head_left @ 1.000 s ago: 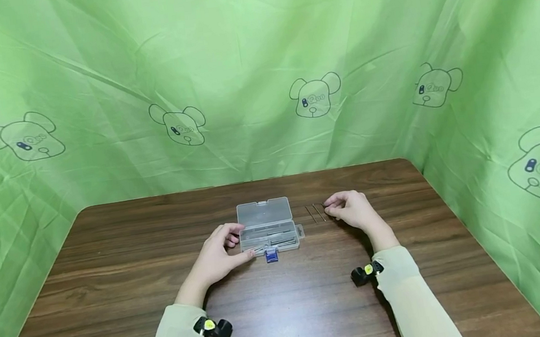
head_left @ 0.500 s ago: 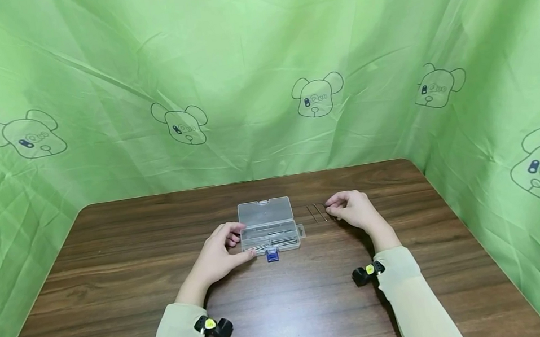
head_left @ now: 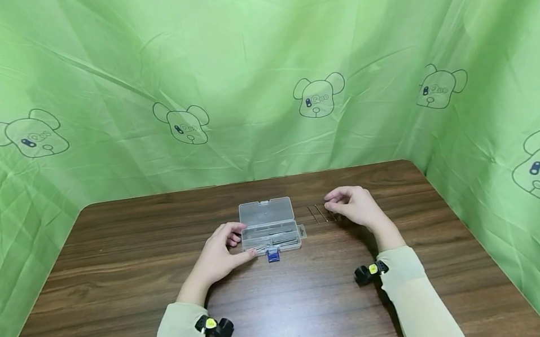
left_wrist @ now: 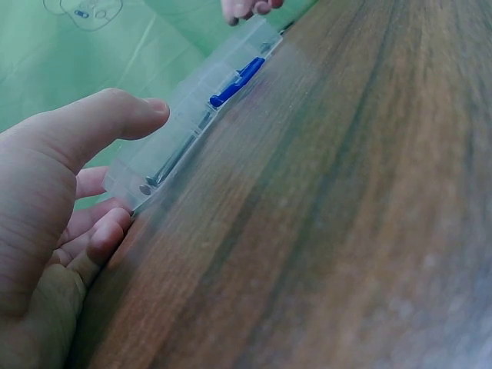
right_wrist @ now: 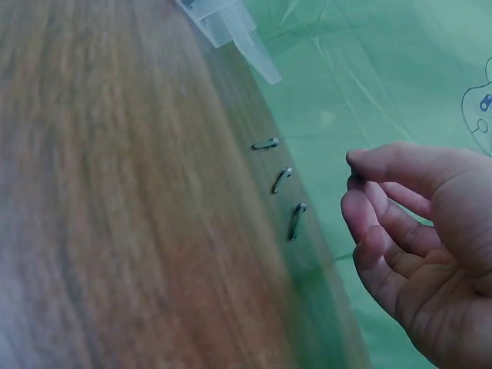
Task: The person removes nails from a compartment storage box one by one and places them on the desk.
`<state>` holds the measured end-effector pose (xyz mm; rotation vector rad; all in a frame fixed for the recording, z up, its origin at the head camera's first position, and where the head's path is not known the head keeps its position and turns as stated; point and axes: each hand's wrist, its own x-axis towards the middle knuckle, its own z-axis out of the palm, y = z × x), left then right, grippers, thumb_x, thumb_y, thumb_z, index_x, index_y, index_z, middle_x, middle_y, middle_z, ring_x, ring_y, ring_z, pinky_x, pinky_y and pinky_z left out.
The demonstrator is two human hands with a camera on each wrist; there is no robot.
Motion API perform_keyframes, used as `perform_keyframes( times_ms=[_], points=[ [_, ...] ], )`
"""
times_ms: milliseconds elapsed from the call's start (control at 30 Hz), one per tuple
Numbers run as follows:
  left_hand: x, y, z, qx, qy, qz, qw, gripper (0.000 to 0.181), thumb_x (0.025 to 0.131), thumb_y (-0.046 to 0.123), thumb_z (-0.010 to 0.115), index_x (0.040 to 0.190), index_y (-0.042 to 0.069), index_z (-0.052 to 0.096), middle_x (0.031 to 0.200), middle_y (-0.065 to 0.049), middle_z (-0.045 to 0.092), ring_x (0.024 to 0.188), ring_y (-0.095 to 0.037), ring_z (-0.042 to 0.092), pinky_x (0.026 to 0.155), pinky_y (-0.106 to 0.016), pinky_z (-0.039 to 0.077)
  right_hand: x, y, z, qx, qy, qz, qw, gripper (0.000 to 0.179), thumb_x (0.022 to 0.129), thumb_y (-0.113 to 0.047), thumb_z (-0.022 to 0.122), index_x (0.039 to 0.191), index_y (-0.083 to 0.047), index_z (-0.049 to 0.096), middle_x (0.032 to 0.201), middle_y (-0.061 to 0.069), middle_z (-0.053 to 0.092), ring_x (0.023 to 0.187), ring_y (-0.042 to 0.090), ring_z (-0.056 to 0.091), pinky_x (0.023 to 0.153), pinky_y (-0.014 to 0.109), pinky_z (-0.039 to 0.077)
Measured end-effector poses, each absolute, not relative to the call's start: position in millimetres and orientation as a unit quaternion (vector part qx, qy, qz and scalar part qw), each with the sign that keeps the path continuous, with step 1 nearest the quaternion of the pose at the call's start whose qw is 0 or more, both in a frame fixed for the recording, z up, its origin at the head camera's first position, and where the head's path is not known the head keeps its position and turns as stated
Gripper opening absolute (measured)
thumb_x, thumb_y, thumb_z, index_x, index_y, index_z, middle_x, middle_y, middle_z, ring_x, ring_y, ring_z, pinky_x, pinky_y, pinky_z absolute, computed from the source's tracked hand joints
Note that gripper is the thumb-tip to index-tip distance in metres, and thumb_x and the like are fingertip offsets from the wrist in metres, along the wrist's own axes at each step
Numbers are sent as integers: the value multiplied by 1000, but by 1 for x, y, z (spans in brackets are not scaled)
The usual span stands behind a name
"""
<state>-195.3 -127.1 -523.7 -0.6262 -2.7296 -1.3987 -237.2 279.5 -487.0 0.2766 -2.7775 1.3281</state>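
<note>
A clear plastic box (head_left: 288, 248) lies in the middle of the table with its lid (head_left: 265, 213) folded back. My left hand (head_left: 217, 255) holds the box by its left end, thumb at the front corner and fingers at the back and side. Slim metal nails lie in the box's compartments. To the right of the box, three nails rest apart on the table; the right wrist view shows a far nail (right_wrist: 265, 144), a middle nail (right_wrist: 282, 181) and a near nail (right_wrist: 297, 221). Just above the rightmost nail hovers my right hand (head_left: 354, 206), thumb and forefinger close together, no nail visible between them.
A blue latch (head_left: 273, 255) hangs from the box's front edge, and a clear hanging tab (head_left: 302, 231) sticks out on its right. Green printed cloth (head_left: 258, 153) stands behind and beside the brown wooden table (head_left: 289, 314).
My right hand has let go of the third nail and risen slightly, so that nail now shows on the table beside the other two. My left hand stays at the box.
</note>
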Motion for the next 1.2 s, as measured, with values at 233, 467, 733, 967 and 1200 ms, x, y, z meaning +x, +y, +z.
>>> perform_keyframes(
  times_ms=[233,467,733,967,1200],
  points=[
    [-195,-127,-524,-201,-873,-445,7,67,82,30,99,138,14,68,118,-1,67,101,-16,63,93,-35,55,-235,274,-477,118,-893,433,36,22,96,-20,86,113,-6,82,95,0,78,84,18,72,74,29,56],
    [-196,-128,-526,-202,-871,-447,6,67,82,31,99,138,14,68,118,-1,67,101,-15,63,92,-35,55,-232,263,-470,137,-888,438,34,23,96,-19,86,115,-5,82,94,-1,78,84,18,72,74,28,56],
    [-197,-128,-527,-199,-872,-448,8,67,81,31,100,137,14,68,119,-2,67,101,-15,63,92,-36,56,-230,243,-466,178,-884,433,20,24,97,-18,84,116,-3,82,95,-2,78,84,15,72,76,29,57],
    [-198,-127,-527,-199,-872,-447,3,66,82,33,99,138,15,68,120,-1,67,101,-15,63,93,-37,55,-229,225,-466,213,-883,417,10,21,97,-15,84,116,-6,81,96,-3,78,88,15,71,80,33,58],
    [-197,-128,-526,-197,-872,-448,2,67,81,33,99,137,14,68,119,-1,67,101,-15,63,93,-36,55,-228,202,-459,266,-881,391,-22,19,98,-9,83,117,-8,81,101,-4,78,94,13,72,82,33,59]
  ],
)
